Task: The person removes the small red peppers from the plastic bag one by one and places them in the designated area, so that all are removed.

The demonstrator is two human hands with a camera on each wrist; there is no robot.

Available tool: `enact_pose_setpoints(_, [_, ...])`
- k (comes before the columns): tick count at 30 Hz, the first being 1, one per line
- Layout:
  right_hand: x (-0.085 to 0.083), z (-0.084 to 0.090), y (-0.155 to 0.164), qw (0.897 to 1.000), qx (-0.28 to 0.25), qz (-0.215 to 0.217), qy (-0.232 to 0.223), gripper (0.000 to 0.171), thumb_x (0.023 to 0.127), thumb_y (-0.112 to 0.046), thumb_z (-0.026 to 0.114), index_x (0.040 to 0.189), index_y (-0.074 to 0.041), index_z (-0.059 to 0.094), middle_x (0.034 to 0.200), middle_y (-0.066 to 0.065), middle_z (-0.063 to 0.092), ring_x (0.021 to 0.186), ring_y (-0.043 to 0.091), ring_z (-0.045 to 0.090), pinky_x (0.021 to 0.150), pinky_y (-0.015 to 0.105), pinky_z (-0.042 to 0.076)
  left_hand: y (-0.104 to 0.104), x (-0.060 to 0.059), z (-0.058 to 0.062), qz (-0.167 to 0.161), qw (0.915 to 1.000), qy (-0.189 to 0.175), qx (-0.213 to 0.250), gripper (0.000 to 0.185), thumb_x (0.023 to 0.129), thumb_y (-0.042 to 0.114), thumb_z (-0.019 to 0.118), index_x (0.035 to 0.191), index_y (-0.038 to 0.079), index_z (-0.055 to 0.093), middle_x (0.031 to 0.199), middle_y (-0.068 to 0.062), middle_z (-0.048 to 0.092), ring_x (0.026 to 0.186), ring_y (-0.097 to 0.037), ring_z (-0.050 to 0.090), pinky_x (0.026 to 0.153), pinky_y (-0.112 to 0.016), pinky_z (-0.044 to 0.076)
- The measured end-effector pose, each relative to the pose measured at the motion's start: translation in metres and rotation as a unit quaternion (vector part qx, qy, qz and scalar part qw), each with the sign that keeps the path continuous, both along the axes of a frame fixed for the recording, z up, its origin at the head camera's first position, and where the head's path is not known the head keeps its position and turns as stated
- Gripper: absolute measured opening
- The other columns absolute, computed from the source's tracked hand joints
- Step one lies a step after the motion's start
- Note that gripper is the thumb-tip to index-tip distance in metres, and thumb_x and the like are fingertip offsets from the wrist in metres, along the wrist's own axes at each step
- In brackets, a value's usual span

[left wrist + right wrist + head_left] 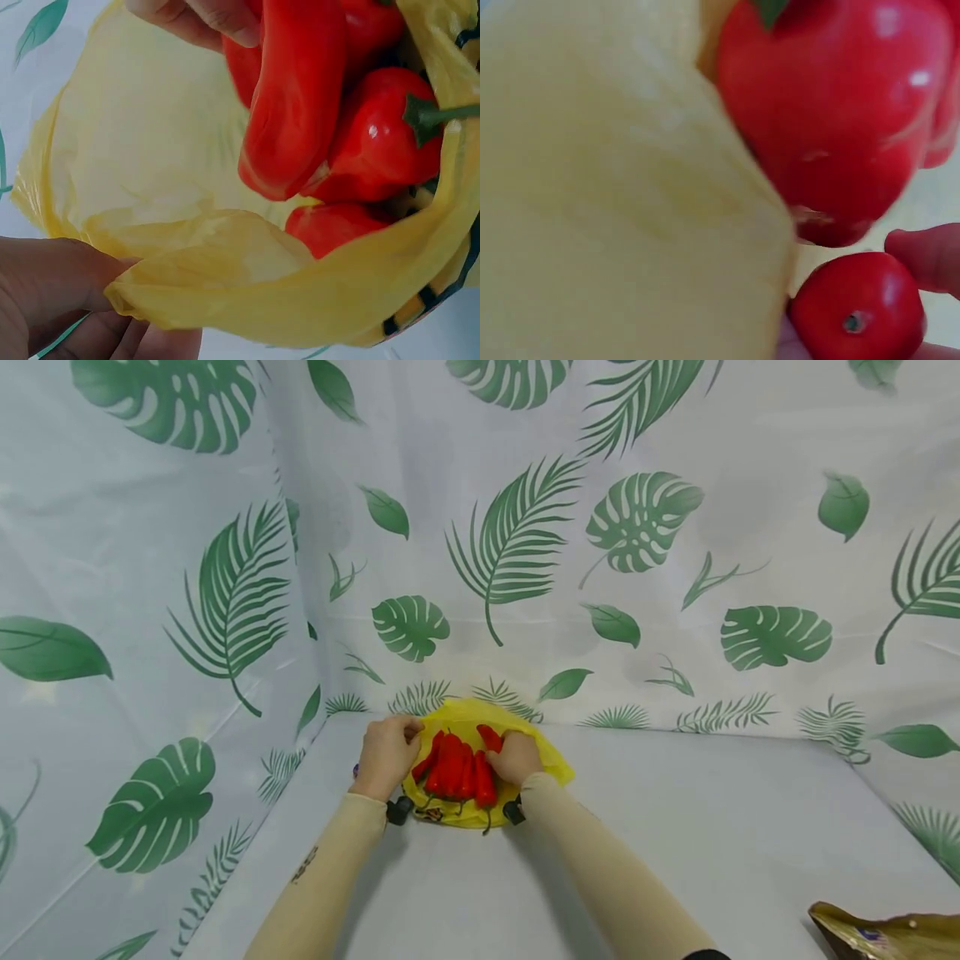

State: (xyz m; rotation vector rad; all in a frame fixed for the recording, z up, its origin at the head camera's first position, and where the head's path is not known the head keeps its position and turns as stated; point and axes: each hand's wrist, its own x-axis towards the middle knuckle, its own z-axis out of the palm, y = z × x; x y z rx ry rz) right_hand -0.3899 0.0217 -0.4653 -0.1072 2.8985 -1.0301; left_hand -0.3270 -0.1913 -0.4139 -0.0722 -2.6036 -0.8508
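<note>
A yellow plastic bag [555,767] lies with its mouth spread around several red peppers [452,767] with green stems. My left hand [387,755] pinches the bag's edge between thumb and fingers, and the left wrist view shows the yellow film [180,300] gathered there. With my right hand [520,758] I hold one red pepper [490,737] at the right side of the bag. In the right wrist view, that pepper [866,307] sits between thumb and fingers, just below a larger pepper [840,112]. Part of the right hand is hidden behind the bag's film there.
The bag rests on a white table [712,827], near a leaf-printed cloth wall [525,660] at the back. Another leaf-printed wall [142,693] stands on the left. A gold-brown package [892,935] lies at the front right corner. Small black pieces [399,811] show beside the wrists.
</note>
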Motion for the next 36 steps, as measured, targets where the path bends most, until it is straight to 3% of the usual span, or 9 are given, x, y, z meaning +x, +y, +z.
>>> enact_pose_setpoints(6, [0.012, 0.011, 0.009, 0.999, -0.038, -0.013, -0.021, 0.045, 0.09, -0.029, 0.075, 0.12, 0.002, 0.064, 0.091, 0.012, 0.066, 0.081, 0.025, 0.059, 0.065, 0.029, 0.048, 0.007, 0.005, -0.001, -0.001, 0.9999, -0.013, 0.007, 0.016, 0.094, 0.005, 0.071, 0.107, 0.006, 0.08, 0.103, -0.012, 0.081, 0.092, -0.027, 0.077, 0.082, -0.041, 0.065])
enact_pose_setpoints(11, [0.021, 0.016, 0.015, 0.997, -0.057, -0.025, -0.04, 0.054, 0.092, -0.032, 0.069, 0.134, 0.0, 0.057, 0.096, 0.012, 0.066, 0.07, 0.022, 0.06, 0.057, 0.025, 0.047, 0.011, 0.008, 0.0, -0.001, 0.9999, -0.014, -0.001, 0.017, 0.094, 0.005, 0.07, 0.108, 0.006, 0.079, 0.103, -0.012, 0.081, 0.092, -0.027, 0.076, 0.082, -0.041, 0.064])
enact_pose_setpoints(14, [0.029, 0.02, 0.02, 0.998, -0.053, -0.017, -0.031, 0.052, 0.095, -0.031, 0.067, 0.136, 0.0, 0.057, 0.102, 0.014, 0.069, 0.072, 0.022, 0.062, 0.061, 0.025, 0.052, 0.013, 0.01, 0.0, 0.0, 0.9999, -0.013, -0.002, 0.016, 0.094, 0.005, 0.071, 0.108, 0.005, 0.079, 0.103, -0.012, 0.081, 0.093, -0.027, 0.076, 0.082, -0.042, 0.064])
enact_pose_setpoints(19, [0.045, 0.029, 0.033, 0.999, -0.039, 0.014, -0.009, 0.049, 0.094, -0.029, 0.073, 0.134, -0.001, 0.063, 0.113, 0.013, 0.072, 0.088, 0.021, 0.064, 0.075, 0.03, 0.063, 0.016, 0.012, 0.0, 0.001, 1.0, -0.006, -0.002, 0.016, 0.093, 0.004, 0.072, 0.107, 0.004, 0.08, 0.102, -0.013, 0.081, 0.093, -0.027, 0.077, 0.083, -0.043, 0.064])
enact_pose_setpoints(25, [0.066, 0.041, 0.056, 0.998, -0.057, 0.04, 0.004, 0.042, 0.093, -0.027, 0.078, 0.124, -0.001, 0.072, 0.101, 0.01, 0.075, 0.079, 0.018, 0.067, 0.073, 0.031, 0.065, 0.016, 0.015, -0.002, -0.001, 1.0, 0.006, 0.004, 0.016, 0.092, 0.004, 0.073, 0.107, 0.003, 0.08, 0.1, -0.014, 0.081, 0.091, -0.028, 0.077, 0.082, -0.043, 0.065])
enact_pose_setpoints(29, [0.078, 0.045, 0.073, 0.997, -0.072, 0.037, 0.014, 0.037, 0.092, -0.026, 0.079, 0.121, -0.004, 0.075, 0.098, 0.008, 0.076, 0.076, 0.015, 0.068, 0.073, 0.031, 0.065, 0.016, 0.016, -0.004, -0.001, 0.9998, 0.011, 0.016, 0.015, 0.092, 0.006, 0.075, 0.105, 0.003, 0.08, 0.1, -0.013, 0.081, 0.091, -0.027, 0.077, 0.081, -0.043, 0.065])
enact_pose_setpoints(36, [0.096, 0.042, 0.115, 0.997, -0.066, 0.012, 0.023, 0.042, 0.092, -0.025, 0.079, 0.128, -0.004, 0.072, 0.102, 0.009, 0.077, 0.08, 0.017, 0.069, 0.073, 0.035, 0.066, 0.017, 0.018, -0.006, -0.001, 0.9981, -0.022, 0.057, 0.017, 0.092, 0.009, 0.076, 0.109, 0.005, 0.079, 0.102, -0.013, 0.08, 0.093, -0.027, 0.076, 0.083, -0.044, 0.064])
